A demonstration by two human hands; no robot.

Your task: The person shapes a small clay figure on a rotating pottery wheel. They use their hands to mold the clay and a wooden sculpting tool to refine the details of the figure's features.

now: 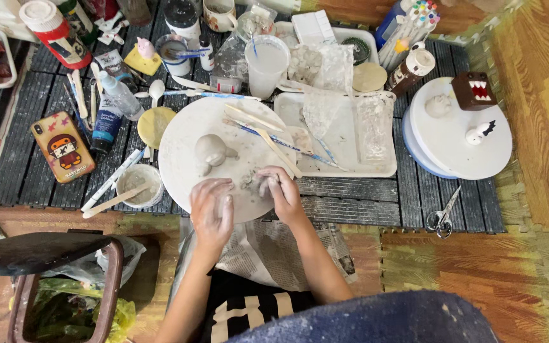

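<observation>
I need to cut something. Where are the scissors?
In the head view, the scissors lie far right on the dark mat, just below the white turntable.

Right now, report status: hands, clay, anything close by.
Left hand flat on round white board. Right hand pinching clay bits. Clay figure just behind, apart.

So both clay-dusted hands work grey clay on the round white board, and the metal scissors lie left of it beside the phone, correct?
Not quite. The head view shows the metal scissors lying far right on the dark slatted mat, not beside the phone. Left hand and right hand do work clay on the round white board.
</observation>
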